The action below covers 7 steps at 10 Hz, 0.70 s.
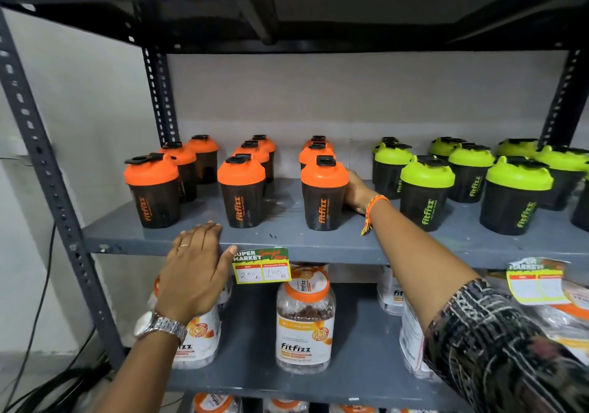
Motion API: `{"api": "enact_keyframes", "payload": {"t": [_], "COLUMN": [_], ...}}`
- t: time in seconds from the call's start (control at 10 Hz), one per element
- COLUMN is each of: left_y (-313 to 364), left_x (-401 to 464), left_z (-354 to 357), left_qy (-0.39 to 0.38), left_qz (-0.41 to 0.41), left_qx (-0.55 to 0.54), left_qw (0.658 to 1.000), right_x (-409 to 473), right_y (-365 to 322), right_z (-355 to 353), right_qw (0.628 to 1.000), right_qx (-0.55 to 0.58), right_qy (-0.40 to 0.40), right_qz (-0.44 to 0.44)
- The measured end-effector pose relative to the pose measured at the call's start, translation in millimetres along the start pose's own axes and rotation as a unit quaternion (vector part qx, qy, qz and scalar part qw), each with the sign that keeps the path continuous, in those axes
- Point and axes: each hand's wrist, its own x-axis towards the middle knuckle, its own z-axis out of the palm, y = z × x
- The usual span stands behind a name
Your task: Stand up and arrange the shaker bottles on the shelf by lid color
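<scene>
1. Our left hand [194,272] lies flat on the shelf [287,247] front edge, fingers spread, gripping nothing, just bracing beside the price tag [262,266].
2. Orange-lid bottles [241,189] stand upright on the left half in three short rows, front to back.
3. Our right hand [357,192] reaches in and cups the rear right side of the front orange bottle [323,194]; fingers mostly hidden behind it, so we can't tell how firm the hold is.
4. Green-lid bottles [427,192] stand grouped on the right, apart from the orange ones.
5. Handling, prob.: empty plastic, so light and stiff but tippy. Smooth walls may slip, so wrap the body mid-height, not the flip cap.
</scene>
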Motion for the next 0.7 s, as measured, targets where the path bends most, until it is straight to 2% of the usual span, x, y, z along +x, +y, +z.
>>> {"api": "enact_keyframes", "payload": {"t": [0.2, 0.4, 0.5, 0.6, 0.7], "left_y": [2.6, 1.3, 0.7, 3.2, 21.1], "left_x": [-1.1, -0.2, 1.3, 0.8, -4.0], "left_z": [-0.2, -1.7, 0.2, -6.6, -10.8], "left_qy": [0.007, 0.001, -0.009, 0.001, 0.075], "left_qz": [-0.006, -0.008, -0.007, -0.016, -0.065], "left_qx": [-0.008, -0.014, -0.008, -0.028, -0.121], "left_qw": [1.000, 1.000, 1.000, 0.999, 0.988], "right_x": [6.3, -1.0, -8.8, -30.6, -54.3], "right_y": [0.0, -0.4, -1.4, -5.0, -9.2], "right_z": [0.3, 1.6, -7.1, -16.3, -30.5], "right_qw": [1.000, 1.000, 0.996, 0.984, 0.969], "right_qx": [-0.010, -0.017, -0.076, -0.169, -0.206], "right_qy": [0.018, -0.014, -0.026, -0.008, 0.067], "right_qz": [0.003, -0.002, -0.027, -0.064, -0.117]}}
